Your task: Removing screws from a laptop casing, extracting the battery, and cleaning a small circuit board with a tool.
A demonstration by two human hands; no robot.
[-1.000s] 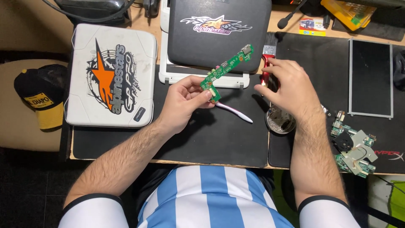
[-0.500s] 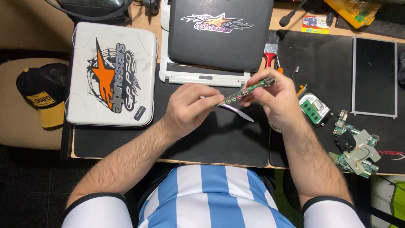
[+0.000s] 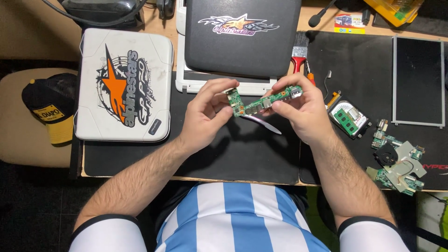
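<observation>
Green and narrow, the circuit board (image 3: 261, 103) sits between both hands, raised above the black mat (image 3: 242, 149). The left hand (image 3: 205, 116) pinches the board's left end between thumb and fingertips. The right hand (image 3: 298, 109) is closed on the board's right end, fingers wrapped over its upper edge and thumb beneath. The board tilts, with its right end farther from the body than its left.

Directly below the hands, a white plastic pry tool (image 3: 263, 123) lies on the mat. Beyond the hands lies a black laptop lid (image 3: 242, 42) on a white base. To the left of the left hand lies a white laptop (image 3: 123, 84) with an orange star sticker. Just beyond the right hand lies a red-handled brush (image 3: 298, 53). To the right of the right hand rests a hard drive (image 3: 347, 119) with a green memory module on top, and farther right a cluster of small boards and a fan (image 3: 396, 161).
</observation>
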